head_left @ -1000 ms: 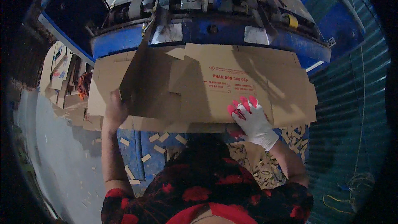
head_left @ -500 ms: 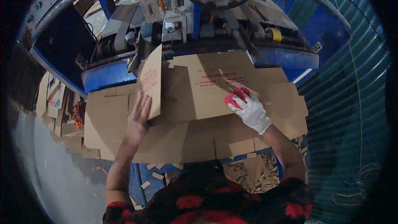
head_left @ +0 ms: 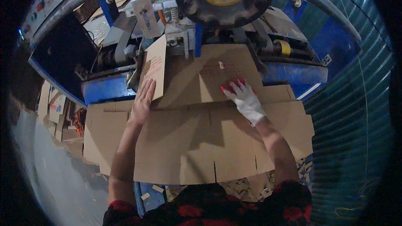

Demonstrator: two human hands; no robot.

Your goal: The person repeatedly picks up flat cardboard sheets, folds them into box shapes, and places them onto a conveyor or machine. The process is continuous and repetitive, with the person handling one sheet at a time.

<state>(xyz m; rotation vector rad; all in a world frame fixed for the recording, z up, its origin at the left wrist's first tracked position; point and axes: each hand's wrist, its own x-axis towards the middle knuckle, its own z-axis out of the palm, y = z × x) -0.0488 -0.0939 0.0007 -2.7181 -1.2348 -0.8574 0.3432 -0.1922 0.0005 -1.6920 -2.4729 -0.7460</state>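
Note:
A brown cardboard box blank [head_left: 180, 86] with faint red print lies partly inside the machine's feed opening. Its left side flap [head_left: 157, 68] stands raised. My bare left hand [head_left: 143, 102] rests against that flap, fingers stretched out along it; the thumb's place is hard to see. My right hand [head_left: 246, 102], in a white knit glove with red fingertips, lies on the blank's right half with fingers spread. Under the blank, more flat cardboard [head_left: 180, 146] with slots along its near edge reaches toward me.
The blue machine [head_left: 289, 72] spans the far side, with a large dark wheel [head_left: 188, 0] above the blank and a yellow-banded roller [head_left: 284, 48] at right. Cardboard scraps [head_left: 243, 188] litter the floor below. A corrugated green wall [head_left: 347, 113] stands at right.
Both hands have moved away from me with the blank, which now sits deeper in the machine. More of the cardboard beneath shows. The left flap stays raised.

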